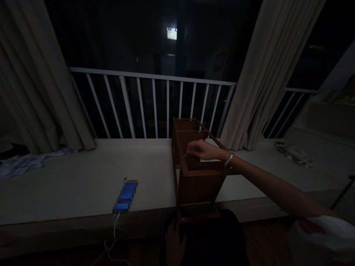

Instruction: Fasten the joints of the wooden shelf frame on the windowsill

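Note:
A brown wooden open-frame box [194, 162] lies on a white window ledge [83, 177], its near end overhanging the front edge. My right hand [201, 150] reaches over the frame's top with fingers pinched on a small thin metal tool, a bracelet on its wrist. My left hand [174, 242] is low in the dark below the box's near end, resting against a dark shape; its fingers look loosely curled and are hard to make out.
A lit phone [126, 195] with a white cable lies on the ledge left of the box. Curtains [266, 74] hang either side of a white railing [152, 99]. Crumpled cloth [27, 160] sits far left, a small bundle [295, 153] far right.

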Demonstrator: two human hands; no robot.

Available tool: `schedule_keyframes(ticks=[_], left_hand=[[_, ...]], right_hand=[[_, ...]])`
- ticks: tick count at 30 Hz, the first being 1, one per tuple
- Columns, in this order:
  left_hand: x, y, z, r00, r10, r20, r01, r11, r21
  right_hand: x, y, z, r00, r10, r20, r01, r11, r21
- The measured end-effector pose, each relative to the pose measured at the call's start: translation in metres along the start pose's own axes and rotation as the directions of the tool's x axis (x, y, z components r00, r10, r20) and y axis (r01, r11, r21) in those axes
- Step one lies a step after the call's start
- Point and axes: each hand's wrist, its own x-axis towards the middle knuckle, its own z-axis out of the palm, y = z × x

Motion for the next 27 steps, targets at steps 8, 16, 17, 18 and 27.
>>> schedule_keyframes(ticks=[8,16,17,18,27], left_hand=[[0.000,-0.005,0.002,1.000,0.009,-0.016,-0.010,1.000,-0.014],[0.001,-0.002,-0.004,0.999,-0.039,0.026,0.039,0.999,0.003],[0.001,-0.001,-0.005,0.998,-0.043,0.034,0.043,0.999,0.004],[0.002,0.000,-0.006,0.998,-0.046,0.036,0.046,0.999,0.005],[0.002,-0.005,0.003,1.000,-0.019,0.000,0.019,1.000,-0.015]], right_hand=[[0.002,-0.008,-0.007,0.998,-0.018,0.056,0.025,0.994,-0.109],[0.027,-0.034,-0.036,0.929,-0.208,0.306,0.328,0.846,-0.420],[0.031,-0.036,-0.038,0.913,-0.227,0.339,0.364,0.828,-0.426],[0.035,-0.037,-0.039,0.899,-0.240,0.366,0.392,0.814,-0.429],[0.044,-0.037,-0.044,0.841,-0.309,0.443,0.506,0.738,-0.446]])
